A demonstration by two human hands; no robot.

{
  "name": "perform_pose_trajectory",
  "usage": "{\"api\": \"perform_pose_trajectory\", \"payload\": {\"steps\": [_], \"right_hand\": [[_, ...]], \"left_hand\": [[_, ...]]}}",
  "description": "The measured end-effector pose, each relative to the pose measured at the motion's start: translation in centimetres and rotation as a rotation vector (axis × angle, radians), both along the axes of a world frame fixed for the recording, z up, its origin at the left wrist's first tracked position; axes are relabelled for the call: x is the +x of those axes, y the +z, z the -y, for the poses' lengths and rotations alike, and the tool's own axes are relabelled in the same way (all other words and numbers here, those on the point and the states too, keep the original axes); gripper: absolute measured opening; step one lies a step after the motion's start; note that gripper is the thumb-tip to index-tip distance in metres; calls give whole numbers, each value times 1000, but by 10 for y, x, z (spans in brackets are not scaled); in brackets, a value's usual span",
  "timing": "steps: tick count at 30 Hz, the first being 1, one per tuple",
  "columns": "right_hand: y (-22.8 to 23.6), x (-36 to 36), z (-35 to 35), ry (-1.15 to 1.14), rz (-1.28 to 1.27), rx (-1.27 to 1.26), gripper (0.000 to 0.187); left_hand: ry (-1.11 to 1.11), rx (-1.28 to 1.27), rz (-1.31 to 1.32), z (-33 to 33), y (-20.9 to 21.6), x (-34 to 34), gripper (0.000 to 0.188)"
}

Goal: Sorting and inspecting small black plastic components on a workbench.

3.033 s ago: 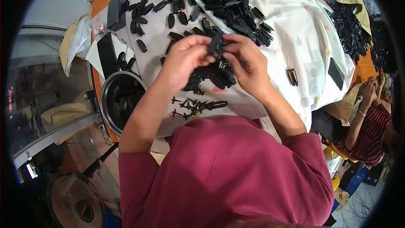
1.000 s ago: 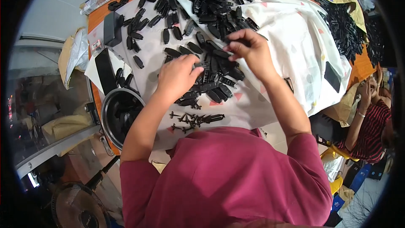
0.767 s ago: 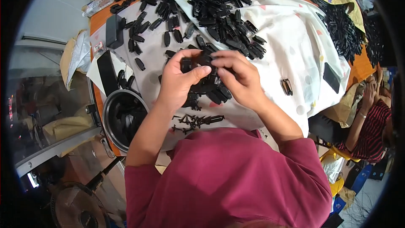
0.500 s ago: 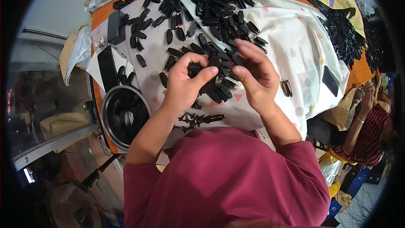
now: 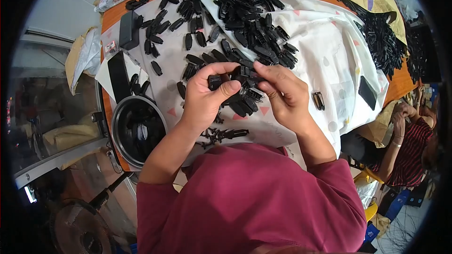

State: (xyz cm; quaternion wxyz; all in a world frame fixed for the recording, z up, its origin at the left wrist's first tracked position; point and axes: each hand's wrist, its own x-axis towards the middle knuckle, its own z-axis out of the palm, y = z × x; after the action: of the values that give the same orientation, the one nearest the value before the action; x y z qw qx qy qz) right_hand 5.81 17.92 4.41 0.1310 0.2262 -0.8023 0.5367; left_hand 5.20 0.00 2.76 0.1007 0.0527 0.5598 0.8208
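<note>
Part [image 5: 245, 72], small + blk, betw both hands above cloth [image 5: 310, 33]: L hand [image 5: 205, 93] half-curled, gripping it; R hand [image 5: 288, 92] nearly closed, pinching its right side. Seems mid-work; many blk pcs [image 5: 256, 30] loose beyond, done vs left: can't tell

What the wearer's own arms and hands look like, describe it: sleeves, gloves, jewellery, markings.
The left hand and right hand are ungloved; no ring, watch or bracelet shows. Both forearms are uncovered. The short, loose sleeves end near the elbows and match the plain maroon shirt.
</note>
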Motion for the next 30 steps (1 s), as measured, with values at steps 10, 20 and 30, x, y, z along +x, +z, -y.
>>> {"api": "perform_pose_trajectory", "payload": {"steps": [10, 20, 30], "right_hand": [[-16, 12, 11, -73, -100, 58, 40], [-27, 27, 21, 217, 749, -456, 26], [-67, -79, -13, -133, 241, 345, 28]], "left_hand": [[25, 84, 101, -12, -15, 7, 27], [13, 207, 218, 7, -15, 29, 22], [475, -1589, -145, 147, -22, 72, 37]]}}
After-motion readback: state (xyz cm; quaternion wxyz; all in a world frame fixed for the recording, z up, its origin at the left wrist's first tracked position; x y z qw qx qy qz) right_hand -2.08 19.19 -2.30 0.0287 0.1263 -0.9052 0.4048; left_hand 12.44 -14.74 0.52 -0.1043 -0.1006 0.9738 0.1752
